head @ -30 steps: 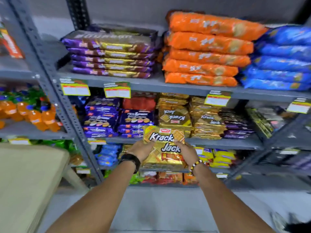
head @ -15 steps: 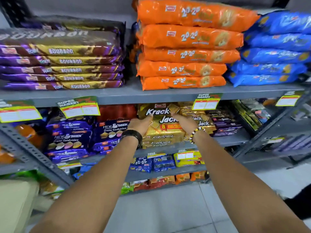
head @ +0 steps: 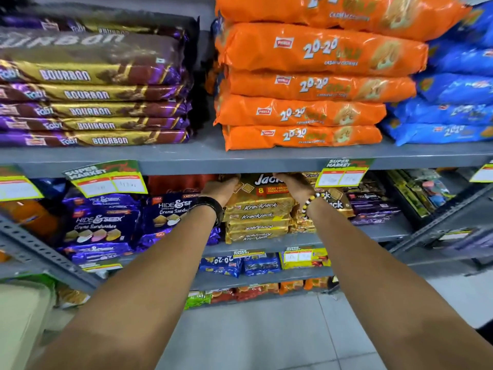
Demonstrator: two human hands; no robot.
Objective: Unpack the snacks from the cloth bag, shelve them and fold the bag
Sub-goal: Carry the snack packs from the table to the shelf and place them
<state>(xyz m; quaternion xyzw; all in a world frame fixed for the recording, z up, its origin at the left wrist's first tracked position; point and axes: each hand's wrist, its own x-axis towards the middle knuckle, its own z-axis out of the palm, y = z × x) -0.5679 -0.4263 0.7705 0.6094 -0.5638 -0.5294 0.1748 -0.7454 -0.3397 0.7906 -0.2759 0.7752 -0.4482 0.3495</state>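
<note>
A gold Krack Jack pack (head: pixel 262 186) lies on top of a stack of the same gold packs (head: pixel 257 220) on the middle shelf (head: pixel 378 232), its upper part hidden under the shelf above. My left hand (head: pixel 221 186) grips its left end and my right hand (head: pixel 292 184) grips its right end. The fingertips of both hands reach in under the upper shelf edge. The left wrist wears a black band, the right a bead bracelet. The cloth bag is not in view.
Purple Hide & Seek packs (head: pixel 102 222) lie left of the stack, dark purple packs (head: pixel 373 206) to its right. The grey upper shelf (head: pixel 240 158) carries Bourbon packs (head: pixel 90 94), orange 20-20 packs (head: pixel 306 86) and blue packs (head: pixel 458 102). A beige surface (head: pixel 21 316) sits lower left.
Both hands have lifted the Krack Jack pack up from in front of the lower shelves and pushed it in onto the gold stack. The view has moved closer to the shelves.
</note>
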